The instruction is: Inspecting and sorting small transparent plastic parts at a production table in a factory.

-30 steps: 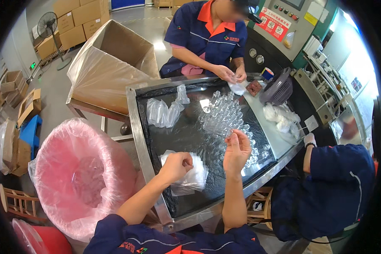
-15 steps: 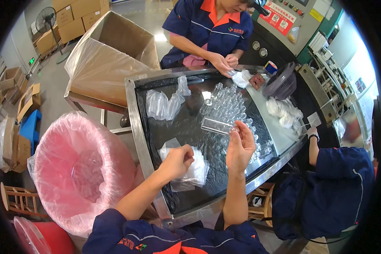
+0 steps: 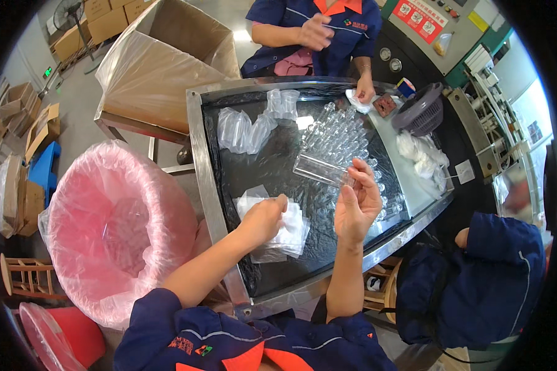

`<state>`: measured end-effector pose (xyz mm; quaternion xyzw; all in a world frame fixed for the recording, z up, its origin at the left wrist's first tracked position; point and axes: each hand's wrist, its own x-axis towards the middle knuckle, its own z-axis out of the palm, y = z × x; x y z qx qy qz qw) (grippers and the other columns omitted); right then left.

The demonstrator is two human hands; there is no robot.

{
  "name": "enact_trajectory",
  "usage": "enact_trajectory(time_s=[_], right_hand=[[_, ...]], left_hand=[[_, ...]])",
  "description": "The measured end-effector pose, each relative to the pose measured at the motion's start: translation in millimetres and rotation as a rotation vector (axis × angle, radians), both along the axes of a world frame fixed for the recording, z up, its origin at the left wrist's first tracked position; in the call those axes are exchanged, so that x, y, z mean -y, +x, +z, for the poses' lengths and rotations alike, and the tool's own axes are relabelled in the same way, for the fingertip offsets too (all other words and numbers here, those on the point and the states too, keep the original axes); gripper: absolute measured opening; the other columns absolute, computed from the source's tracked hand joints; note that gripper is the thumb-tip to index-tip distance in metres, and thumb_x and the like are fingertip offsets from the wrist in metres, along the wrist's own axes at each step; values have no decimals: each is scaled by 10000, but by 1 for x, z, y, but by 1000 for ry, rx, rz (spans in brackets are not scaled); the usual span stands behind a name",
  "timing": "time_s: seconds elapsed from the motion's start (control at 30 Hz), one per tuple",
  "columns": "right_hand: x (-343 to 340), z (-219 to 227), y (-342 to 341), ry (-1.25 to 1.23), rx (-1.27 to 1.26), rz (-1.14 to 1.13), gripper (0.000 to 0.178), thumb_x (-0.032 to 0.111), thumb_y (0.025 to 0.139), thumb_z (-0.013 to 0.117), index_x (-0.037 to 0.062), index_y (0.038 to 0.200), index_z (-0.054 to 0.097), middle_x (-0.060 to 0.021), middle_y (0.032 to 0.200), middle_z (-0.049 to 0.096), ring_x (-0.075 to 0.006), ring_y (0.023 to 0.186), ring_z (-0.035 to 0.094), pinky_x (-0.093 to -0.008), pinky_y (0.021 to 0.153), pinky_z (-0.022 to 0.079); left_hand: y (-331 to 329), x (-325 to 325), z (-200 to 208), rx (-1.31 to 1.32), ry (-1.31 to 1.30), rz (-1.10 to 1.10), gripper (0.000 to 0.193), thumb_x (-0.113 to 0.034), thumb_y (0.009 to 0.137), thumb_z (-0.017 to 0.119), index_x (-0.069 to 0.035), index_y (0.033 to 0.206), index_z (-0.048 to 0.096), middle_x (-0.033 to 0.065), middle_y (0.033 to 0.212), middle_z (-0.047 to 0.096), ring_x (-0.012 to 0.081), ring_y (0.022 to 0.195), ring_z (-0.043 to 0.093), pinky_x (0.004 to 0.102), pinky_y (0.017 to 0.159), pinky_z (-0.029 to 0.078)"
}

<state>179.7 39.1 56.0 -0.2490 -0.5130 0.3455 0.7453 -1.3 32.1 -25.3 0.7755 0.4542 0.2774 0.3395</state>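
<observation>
My right hand [image 3: 359, 204] holds a clear, see-through tube [image 3: 319, 169] by its near end, with fingers curled round it; the tube tilts left over the black-covered table [image 3: 278, 179]. My left hand [image 3: 263, 221] is closed above a fanned stack of thin, clear plastic bags [image 3: 294, 238]. Its fingertips are pressed together; whether a bag edge is between them is hidden. Beyond the right hand lies a dense group of similar clear tubes [image 3: 337, 133]. Several bagged tubes [image 3: 244, 131] rest at the table's far left.
A metal rim [image 3: 199, 167] edges the table. Left of it stand a pink-lined bin [image 3: 68, 204] and a plastic-draped carton [image 3: 148, 86]. Across the table a co-worker [image 3: 319, 37] handles white material; another person [image 3: 476, 284] is at right. A purple basket [image 3: 421, 117] sits at far right.
The view has shifted slightly. My left hand has closed further over the bags. The co-worker opposite has raised one hand to the chest; more bagged tubes lie at the far left.
</observation>
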Motion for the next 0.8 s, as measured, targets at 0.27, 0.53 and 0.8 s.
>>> enact_trajectory(time_s=[0.27, 0.53, 0.8], right_hand=[[1, -2, 3, -13, -27, 1, 245, -74, 826, 629, -32, 1067, 617, -151, 1250, 521, -180, 1108, 538, -280, 929, 456], [-1, -11, 11, -272, -495, 364, 155, 74, 948, 551, -59, 1010, 603, -144, 1038, 617, -178, 909, 593, -283, 787, 489], [-1, -9, 11, -366, -754, 502, 259, 181, 972, 538, -73, 983, 590, -139, 958, 631, -158, 782, 526, -282, 687, 440]], left_hand=[[-1, 0, 14, 142, -69, 92, 229, -51, 757, 717, -21, 874, 522, 168, 711, 629, 336, 676, 637, 415, 616, 483], [-2, 0, 24, 198, -173, 100, 240, -12, 729, 729, -2, 820, 507, 171, 712, 615, 340, 685, 620, 404, 620, 464], [-3, -2, 11, 45, -4, 82, 204, -13, 758, 681, -6, 864, 507, 202, 783, 615, 398, 731, 606, 461, 653, 467]])
